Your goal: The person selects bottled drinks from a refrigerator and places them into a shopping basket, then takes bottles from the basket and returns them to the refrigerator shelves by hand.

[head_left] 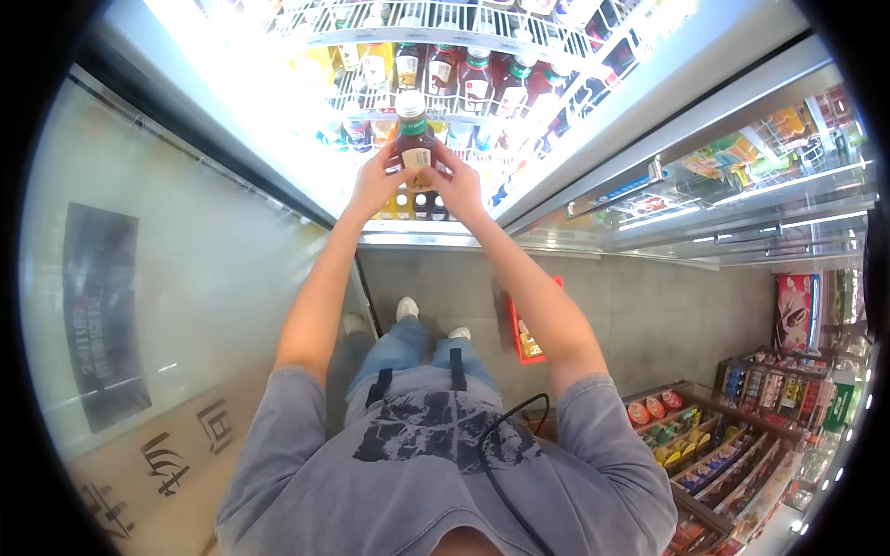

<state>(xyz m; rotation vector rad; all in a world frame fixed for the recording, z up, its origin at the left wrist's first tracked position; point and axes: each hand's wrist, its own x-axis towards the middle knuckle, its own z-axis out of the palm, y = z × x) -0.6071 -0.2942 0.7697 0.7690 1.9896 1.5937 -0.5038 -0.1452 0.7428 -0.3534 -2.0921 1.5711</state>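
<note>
Between both hands I hold a dark drink bottle (414,148) with a white cap, a green neck band and a pale label. It is roughly upright, in front of the lit fridge shelves. My left hand (378,179) is closed on its left side, and my right hand (454,181) grips the right side with the thumb across the label. Behind it, several similar dark bottles (476,79) with green or red neck bands stand on a white wire shelf (464,40). Yellow drink bottles (375,67) stand to their left.
The open glass fridge door (185,278) stands at the left. A red shopping basket (515,329) with goods sits on the grey floor (640,306) below my right arm. Snack shelves (705,463) fill the lower right. A closed glass fridge door (630,185) is on the right.
</note>
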